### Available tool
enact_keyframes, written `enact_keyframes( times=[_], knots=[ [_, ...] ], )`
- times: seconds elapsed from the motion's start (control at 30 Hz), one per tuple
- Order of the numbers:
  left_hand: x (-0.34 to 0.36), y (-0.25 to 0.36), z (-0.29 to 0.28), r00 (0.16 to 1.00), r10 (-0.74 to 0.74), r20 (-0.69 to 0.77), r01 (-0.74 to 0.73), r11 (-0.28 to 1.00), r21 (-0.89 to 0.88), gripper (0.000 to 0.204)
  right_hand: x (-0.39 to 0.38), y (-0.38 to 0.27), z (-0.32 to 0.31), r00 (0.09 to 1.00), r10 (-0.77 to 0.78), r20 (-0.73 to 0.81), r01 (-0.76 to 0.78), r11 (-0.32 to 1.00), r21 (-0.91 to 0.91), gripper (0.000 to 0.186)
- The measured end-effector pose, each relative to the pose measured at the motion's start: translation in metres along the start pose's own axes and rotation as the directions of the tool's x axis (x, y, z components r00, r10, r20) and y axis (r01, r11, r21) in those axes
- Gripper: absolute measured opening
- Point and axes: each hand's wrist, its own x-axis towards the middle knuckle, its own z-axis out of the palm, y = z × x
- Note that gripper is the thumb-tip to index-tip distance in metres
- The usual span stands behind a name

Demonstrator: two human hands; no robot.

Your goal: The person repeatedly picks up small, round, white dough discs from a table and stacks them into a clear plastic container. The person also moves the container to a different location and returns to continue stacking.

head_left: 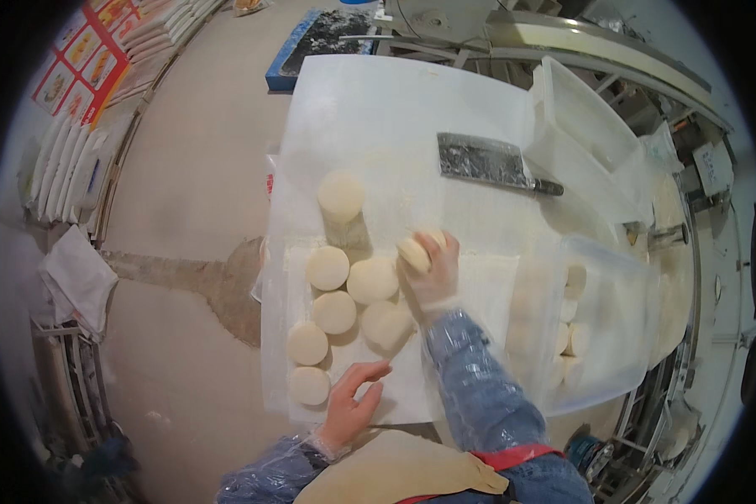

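Observation:
My right hand [435, 277], in a clear glove, closes around a pale dough disc [413, 254] over the middle of the white table [370, 101]. My left hand [353, 410] is near the table's front edge, fingers apart and holding nothing. Several round, thick dough discs [334, 312] lie on the table ahead of it and to its left. One dough piece [387, 325] between my hands looks blurred or overlapped. Farther back stands a dough stack [342, 197], its side showing below the round top.
A floury cleaver [483, 160] lies at the back right. Beside it is an empty-looking white tub [580, 118]. A clear plastic bin [613, 370] at the right holds several dough pieces [573, 336]. A blue-edged tray [286, 80] stands beyond the table; stacked bags [63, 168] line the left.

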Motion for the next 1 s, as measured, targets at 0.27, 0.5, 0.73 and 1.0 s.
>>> enact_keyframes(
  times=[0.27,0.5,0.73,1.0],
  knots=[
    [0.028,-0.003,0.011,0.999,-0.035,0.011,0.036,0.987,-0.155,0.03,-0.094,0.019,-0.044,0.959,0.284,-0.019,-0.281,0.954,0.101,0.063],
    [0.048,0.047,0.105,0.957,0.147,0.249,0.007,0.848,-0.53,0.056,-0.093,-0.056,-0.132,0.906,0.355,0.233,-0.415,0.626,0.661,0.074],
    [0.063,0.083,0.172,0.947,0.25,0.202,-0.234,0.967,-0.099,0.068,-0.054,0.079,-0.357,0.73,0.609,0.31,-0.635,0.437,0.637,0.069],
    [0.066,0.052,0.236,0.961,0.235,0.144,-0.268,0.918,0.294,0.076,-0.021,0.258,-0.327,0.237,0.779,0.58,-0.953,0.302,-0.016,0.056]
  ],
)
